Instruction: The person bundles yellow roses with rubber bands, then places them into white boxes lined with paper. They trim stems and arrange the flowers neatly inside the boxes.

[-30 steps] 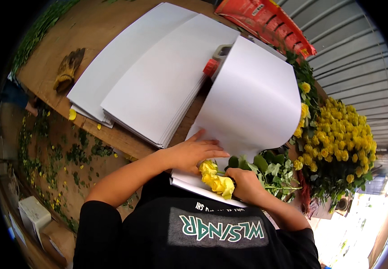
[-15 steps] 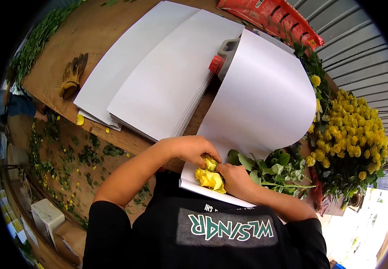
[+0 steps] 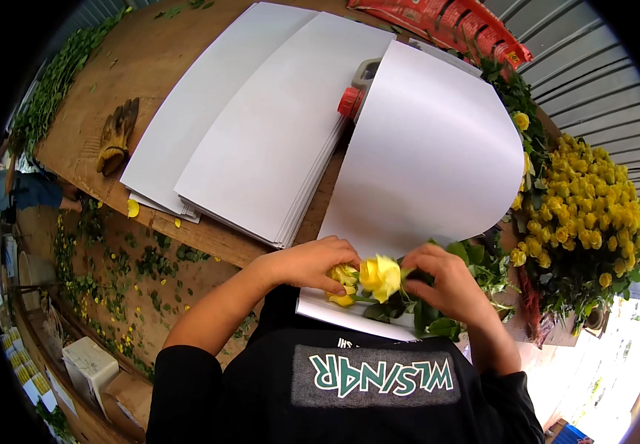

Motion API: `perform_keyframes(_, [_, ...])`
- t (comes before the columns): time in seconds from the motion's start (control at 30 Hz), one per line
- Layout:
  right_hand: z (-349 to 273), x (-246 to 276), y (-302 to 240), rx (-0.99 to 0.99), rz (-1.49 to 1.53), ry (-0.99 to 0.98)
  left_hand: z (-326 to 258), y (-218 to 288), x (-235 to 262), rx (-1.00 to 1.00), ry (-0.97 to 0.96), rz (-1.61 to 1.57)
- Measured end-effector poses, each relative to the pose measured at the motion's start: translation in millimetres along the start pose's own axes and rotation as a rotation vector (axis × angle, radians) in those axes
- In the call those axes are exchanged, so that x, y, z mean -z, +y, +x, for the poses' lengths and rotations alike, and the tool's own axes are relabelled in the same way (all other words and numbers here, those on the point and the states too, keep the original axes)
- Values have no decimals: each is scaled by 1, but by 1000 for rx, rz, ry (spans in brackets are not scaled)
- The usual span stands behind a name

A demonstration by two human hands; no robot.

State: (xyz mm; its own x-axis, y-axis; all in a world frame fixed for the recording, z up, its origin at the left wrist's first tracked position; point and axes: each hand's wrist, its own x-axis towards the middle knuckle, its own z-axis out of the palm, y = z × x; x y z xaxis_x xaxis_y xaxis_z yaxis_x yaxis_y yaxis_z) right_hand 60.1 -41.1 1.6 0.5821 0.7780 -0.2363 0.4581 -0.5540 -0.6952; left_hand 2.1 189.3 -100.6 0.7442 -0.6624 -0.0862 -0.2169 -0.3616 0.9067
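Note:
In front of my body, my left hand curls its fingers round yellow roses, which lie on the near end of a white paper sheet. My right hand is closed just below the bloom of another yellow rose, its head turned towards my left hand. Green leaves hang from the stems under my right hand. Behind my hands the same sheet bends up in a broad curve, and more leafy stems lie to the right.
White sheets are stacked on the wooden table, near a work glove and a red-capped jug. Many yellow roses stand at the right, below a red bag. Another person's arm shows at far left.
My right hand has moved up and to the right, lifting one rose off the paper. My left hand has shifted slightly down and stays by the other roses.

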Motion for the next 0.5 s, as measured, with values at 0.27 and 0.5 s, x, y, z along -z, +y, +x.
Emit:
perform_keyframes(0.27, [20, -62, 24, -80, -449, 92, -9, 13, -7, 152, 302, 25])
perform_keyframes(0.5, [19, -54, 8, -53, -457, -115, -34, 13, -6, 546, 532, -156])
